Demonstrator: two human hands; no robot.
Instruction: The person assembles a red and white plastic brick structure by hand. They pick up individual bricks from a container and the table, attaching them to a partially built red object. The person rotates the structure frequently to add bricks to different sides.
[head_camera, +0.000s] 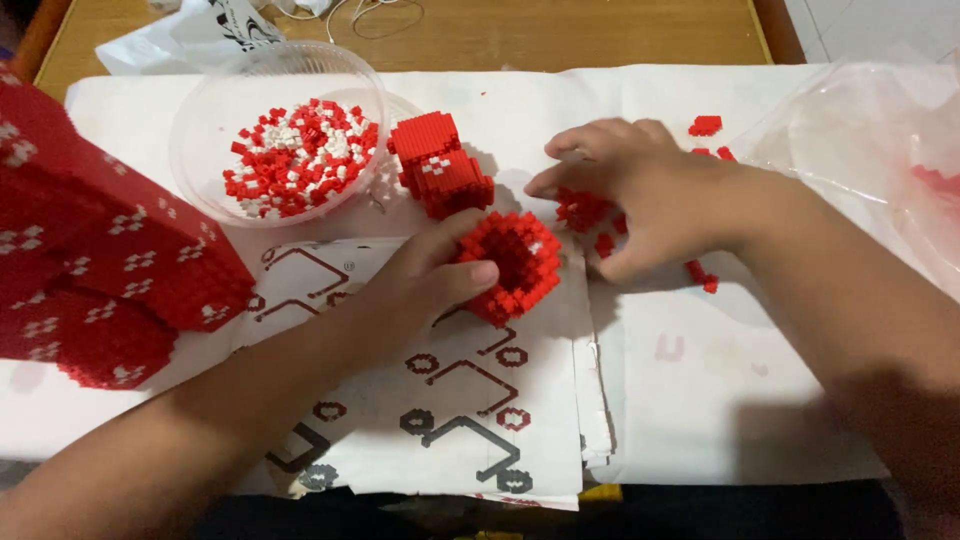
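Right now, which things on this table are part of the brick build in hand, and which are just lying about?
In hand:
- hollow red brick ring, held by the left hand
- loose red bricks under the right hand
- clear bowl of red and white bricks

Lying about:
- small red block piece
- large red built section
- clear plastic bag
- printed paper sheet

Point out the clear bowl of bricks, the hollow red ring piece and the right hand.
clear bowl (200, 130), head view, left wall.
hollow red ring piece (540, 250), head view, right rim.
right hand (655, 190), head view, back of hand.
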